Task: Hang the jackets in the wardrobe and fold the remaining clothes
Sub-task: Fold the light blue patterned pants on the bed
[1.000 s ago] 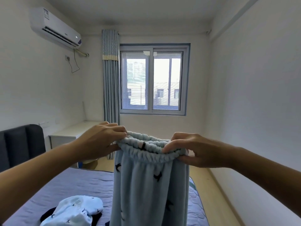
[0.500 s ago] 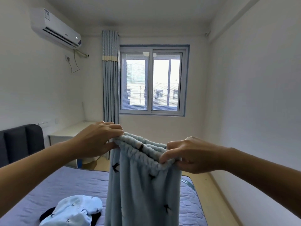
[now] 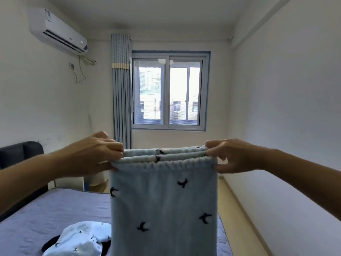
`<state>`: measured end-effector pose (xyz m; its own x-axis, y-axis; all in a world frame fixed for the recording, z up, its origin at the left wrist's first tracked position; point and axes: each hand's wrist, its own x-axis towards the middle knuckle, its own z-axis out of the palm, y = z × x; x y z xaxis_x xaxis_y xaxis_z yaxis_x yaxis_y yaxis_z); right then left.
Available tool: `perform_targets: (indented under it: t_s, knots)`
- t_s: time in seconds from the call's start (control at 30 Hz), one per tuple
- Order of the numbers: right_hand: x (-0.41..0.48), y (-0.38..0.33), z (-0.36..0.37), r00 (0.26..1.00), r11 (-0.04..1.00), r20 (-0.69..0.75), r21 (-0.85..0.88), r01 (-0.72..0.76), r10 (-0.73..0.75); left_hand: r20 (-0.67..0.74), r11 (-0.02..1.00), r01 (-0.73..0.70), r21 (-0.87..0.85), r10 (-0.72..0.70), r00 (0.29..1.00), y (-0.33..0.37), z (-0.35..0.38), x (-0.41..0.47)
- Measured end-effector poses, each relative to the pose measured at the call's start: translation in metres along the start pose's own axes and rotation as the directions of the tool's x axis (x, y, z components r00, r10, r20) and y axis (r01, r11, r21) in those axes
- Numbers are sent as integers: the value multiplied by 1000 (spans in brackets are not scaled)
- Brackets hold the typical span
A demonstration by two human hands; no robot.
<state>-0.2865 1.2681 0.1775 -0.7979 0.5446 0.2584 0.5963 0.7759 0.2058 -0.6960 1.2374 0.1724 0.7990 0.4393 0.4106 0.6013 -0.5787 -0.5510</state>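
Observation:
A pair of pale blue fleece trousers [image 3: 164, 204] with small black bird prints hangs in the air in front of me, above the bed. My left hand [image 3: 92, 156] grips the left end of the elastic waistband. At the right end, my right hand [image 3: 232, 156] pinches the waistband between thumb and fingers. The waistband is stretched flat and wide between both hands. A matching light blue bird-print garment [image 3: 81, 239] lies crumpled on the bed at lower left, partly over something black [image 3: 48, 244].
The bed [image 3: 55, 211] has a lilac quilted cover and a dark headboard [image 3: 20, 154] on the left. A white desk [image 3: 73, 182] stands behind it. Window [image 3: 168, 93] and striped curtain [image 3: 121, 89] are ahead; wooden floor [image 3: 238, 218] runs along the right wall.
My hands have moved apart and pulled the bunched waistband out flat and wide. The trousers now hang broader and face me squarely.

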Motion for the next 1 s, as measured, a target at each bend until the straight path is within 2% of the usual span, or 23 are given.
perform_targets:
  t_s: [0.1, 0.2, 0.37, 0.53, 0.63, 0.7, 0.77, 0.83, 0.9, 1.0]
  knots:
    - [4, -7, 6, 998, 991, -51, 129, 34, -28, 16, 997, -80, 18, 80, 997, 21, 3, 6]
    - [8, -16, 4, 993, 957, -111, 283, 60, -29, -38, 999, -32, -23, 31, 999, 32, 5, 5]
    - [13, -27, -14, 973, 938, -229, 326, 117, -41, -185, 992, -6, -127, -17, 983, 49, 4, 14]
    - [6, -26, -25, 975, 957, -221, 279, 82, -19, -224, 984, -60, -167, 21, 974, 61, -8, 18]
    - [-8, -18, -26, 981, 959, -190, 282, 26, 29, -174, 990, -55, -132, 32, 984, 56, -16, 18]
    - [-16, -10, -27, 981, 950, -163, 309, -49, 104, -81, 995, 47, -92, -54, 995, 33, -16, 10]
    - [-18, -5, -29, 971, 950, -170, 288, -117, 171, -25, 979, 160, -127, -164, 986, 9, -11, 6]
    - [-17, -3, -31, 966, 961, -194, 249, -120, 171, -6, 967, 195, -164, -199, 980, -2, -5, 15]
    - [-15, -3, -32, 966, 953, -197, 283, -107, 167, 8, 952, 192, -240, -196, 981, -1, -4, 29]
    - [-16, -9, -35, 960, 910, -212, 407, -83, 183, -40, 875, 171, -452, -212, 976, 7, -9, 44]
